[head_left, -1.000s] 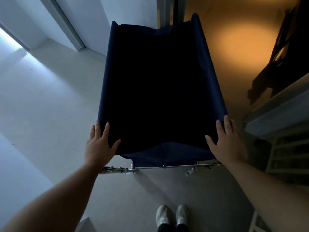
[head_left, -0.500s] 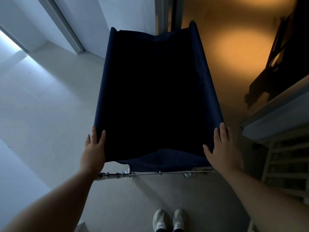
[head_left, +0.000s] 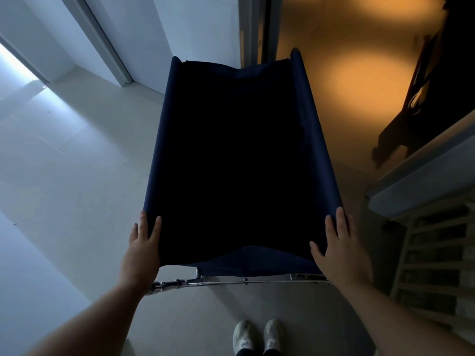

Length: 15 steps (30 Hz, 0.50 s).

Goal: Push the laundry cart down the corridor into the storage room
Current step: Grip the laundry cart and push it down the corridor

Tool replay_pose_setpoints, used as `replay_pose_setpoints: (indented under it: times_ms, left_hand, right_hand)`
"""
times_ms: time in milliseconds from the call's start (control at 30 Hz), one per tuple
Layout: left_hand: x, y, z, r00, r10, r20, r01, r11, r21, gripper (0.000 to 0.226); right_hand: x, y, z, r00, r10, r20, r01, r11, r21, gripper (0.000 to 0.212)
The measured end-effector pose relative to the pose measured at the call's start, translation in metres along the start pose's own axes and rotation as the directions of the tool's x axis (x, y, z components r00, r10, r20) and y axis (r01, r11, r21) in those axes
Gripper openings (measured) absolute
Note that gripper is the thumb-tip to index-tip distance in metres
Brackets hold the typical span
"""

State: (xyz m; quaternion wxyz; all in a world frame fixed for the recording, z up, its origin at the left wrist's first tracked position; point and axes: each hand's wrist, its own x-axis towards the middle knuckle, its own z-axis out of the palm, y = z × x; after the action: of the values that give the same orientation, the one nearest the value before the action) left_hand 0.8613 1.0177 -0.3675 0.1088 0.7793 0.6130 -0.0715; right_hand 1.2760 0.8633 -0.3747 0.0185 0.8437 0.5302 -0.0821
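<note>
A laundry cart (head_left: 154, 160) with a dark navy fabric bag stands in front of me, its inside black and unreadable. A chrome frame bar (head_left: 231, 282) runs under its near end. My left hand (head_left: 142, 249) rests on the near left corner of the rim, fingers stretched forward along the fabric. At the near right corner my right hand (head_left: 339, 249) holds the rim, thumb inside the bag. The cart's far end points at a door frame (head_left: 253, 29).
Beyond the door frame lies an amber-lit floor (head_left: 347, 80). A pale slatted shelf unit (head_left: 431, 265) stands close on the right, with a dark object (head_left: 437, 98) above it. A white wall with a door jamb (head_left: 108, 42) runs on the left. My shoes (head_left: 257, 335) are behind the cart.
The cart and both hands sit lower in the view than a second ago. The left thumb has tucked in beside the rim. More of the door frame and amber floor shows ahead.
</note>
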Motion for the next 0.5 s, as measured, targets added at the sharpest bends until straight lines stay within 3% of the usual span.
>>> replay_pose_setpoints:
  times_ms: [500]
  left_hand:
    - [-0.122, -0.003, 0.026, 0.997, -0.064, 0.044, 0.067, 0.995, -0.068, 0.102]
  right_hand:
    - [-0.084, 0.033, 0.029, 0.993, -0.11, 0.03, 0.11, 0.994, 0.004, 0.076]
